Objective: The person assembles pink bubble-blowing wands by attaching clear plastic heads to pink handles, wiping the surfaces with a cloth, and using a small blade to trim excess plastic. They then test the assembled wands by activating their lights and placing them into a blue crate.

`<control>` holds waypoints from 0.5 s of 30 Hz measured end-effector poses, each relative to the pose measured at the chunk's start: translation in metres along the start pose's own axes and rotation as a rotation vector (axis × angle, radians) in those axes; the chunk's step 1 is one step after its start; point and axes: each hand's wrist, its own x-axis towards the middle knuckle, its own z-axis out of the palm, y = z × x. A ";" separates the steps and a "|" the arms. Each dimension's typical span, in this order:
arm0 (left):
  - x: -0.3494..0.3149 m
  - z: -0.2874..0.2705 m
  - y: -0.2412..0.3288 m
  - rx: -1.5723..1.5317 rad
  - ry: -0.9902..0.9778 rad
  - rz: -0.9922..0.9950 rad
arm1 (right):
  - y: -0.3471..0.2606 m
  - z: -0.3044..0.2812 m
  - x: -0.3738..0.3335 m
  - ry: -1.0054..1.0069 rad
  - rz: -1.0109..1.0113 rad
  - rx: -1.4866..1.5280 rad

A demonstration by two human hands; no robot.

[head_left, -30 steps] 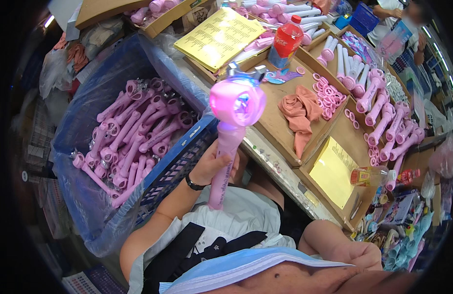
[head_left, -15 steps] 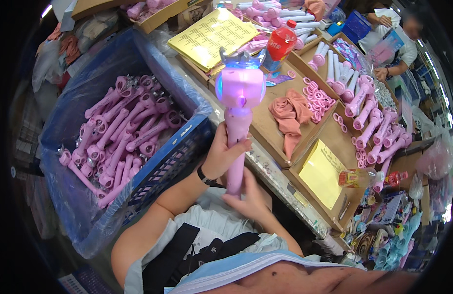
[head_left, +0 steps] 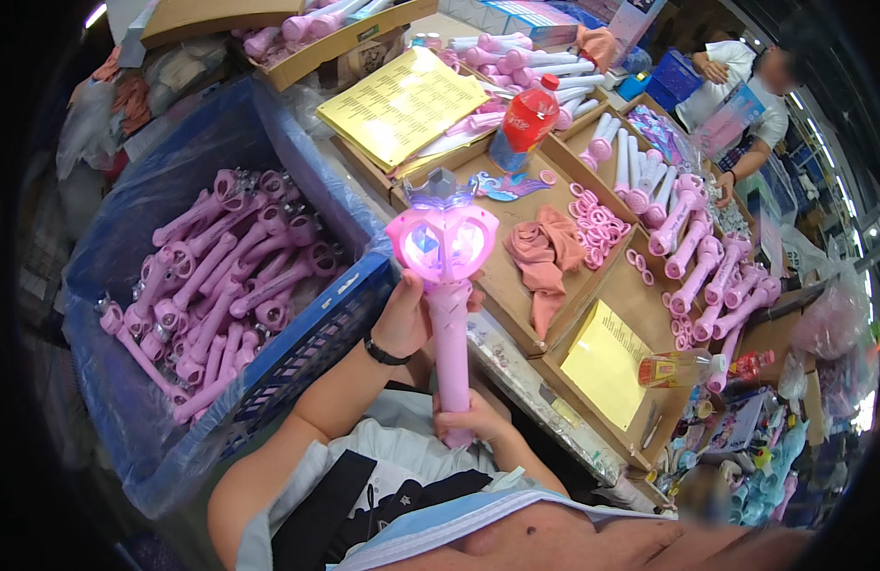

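Note:
Upright before me stands a pink toy wand (head_left: 450,347), its heart-shaped head glowing pink and white under a translucent purple crown. My left hand (head_left: 402,319) is wrapped round the wand's neck just below the head, and some fingers are hidden behind it. Lower down, my right hand (head_left: 476,417) grips the handle near its bottom end. To the left, a blue plastic basket (head_left: 306,333) lined with clear film holds many similar pink wands (head_left: 221,257) without crowns, their heads unlit.
Right of the wand, cardboard trays (head_left: 592,285) hold a peach cloth (head_left: 544,262), pink rings (head_left: 602,224), yellow sheets (head_left: 603,366) and pink wand parts (head_left: 692,214). A red-capped bottle (head_left: 527,124) and a lying bottle (head_left: 682,368) are there too. Another person (head_left: 744,114) works at the far right.
The wand has turned so its heart-shaped front faces me, and it has come lower and nearer. Its light went from blue-purple to pink-white. Both hands still hold it.

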 end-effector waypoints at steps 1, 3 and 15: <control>-0.002 0.001 -0.002 0.037 -0.009 -0.021 | 0.000 0.007 0.002 0.085 -0.027 -0.113; -0.004 0.001 -0.002 0.202 0.002 -0.064 | -0.006 0.021 0.005 0.304 -0.093 -0.407; -0.017 -0.001 0.011 0.313 0.062 -0.086 | -0.171 -0.050 0.005 0.942 -0.609 -1.658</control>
